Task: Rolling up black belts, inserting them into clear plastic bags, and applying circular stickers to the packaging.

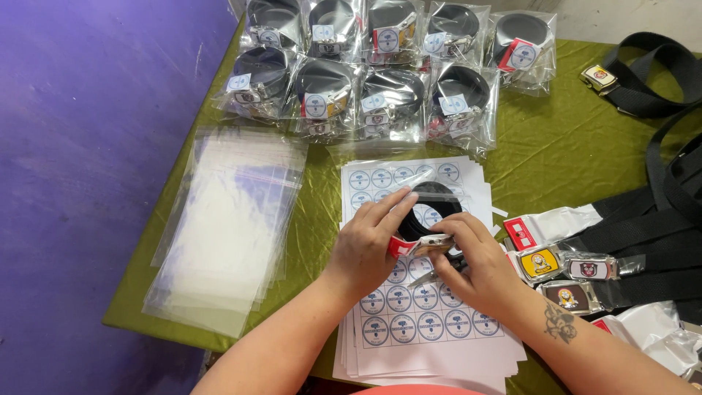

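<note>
Bagged belt [431,212] pinched by both hands [420,252] over sticker sheets [431,322] — empty bags [227,219] left, loose belts [621,249] right.

Both forearms are bare, no sleeves; the right forearm [559,322] carries a small dark tattoo [559,322] near the wrist.

Nine bagged belts [380,69] (two rows), three loose buckles [563,274]

Both hands on a coiled belt over the sticker sheets

The left hand [365,245] and right hand [475,263] grip a bagged black belt coil [433,208] above round-sticker sheets [424,322] near the worktop's [556,146] front edge; packed belts [380,66] line the far edge.
</note>
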